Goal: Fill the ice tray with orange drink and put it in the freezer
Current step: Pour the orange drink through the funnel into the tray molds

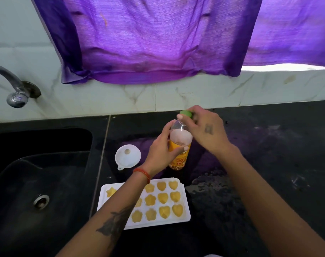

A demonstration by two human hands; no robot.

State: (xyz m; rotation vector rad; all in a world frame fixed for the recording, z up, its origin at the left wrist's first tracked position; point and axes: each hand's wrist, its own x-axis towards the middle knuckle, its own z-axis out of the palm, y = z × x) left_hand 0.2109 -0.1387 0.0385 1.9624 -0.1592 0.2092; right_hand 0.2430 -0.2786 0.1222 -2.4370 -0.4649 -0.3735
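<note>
**Backlit window, dim counter, wide-angle bend**

Daylight came from behind the purple curtain (158,38), which glowed violet where the sun passed through it, and a strip of bare window (284,67) at the right was blown out to white. The black countertop (269,145) sat dim beneath, carrying a purple reflection of the cloth and dull grey sheen on its wet patches. The sink (41,164) fell almost to black, its detail lost. The tap (15,89) held a small violet highlight. Straight edges of wall and counter bowed towards the frame's borders. Focus was soft throughout, and the forearms at the bottom edge looked stretched and slightly smeared
</note>
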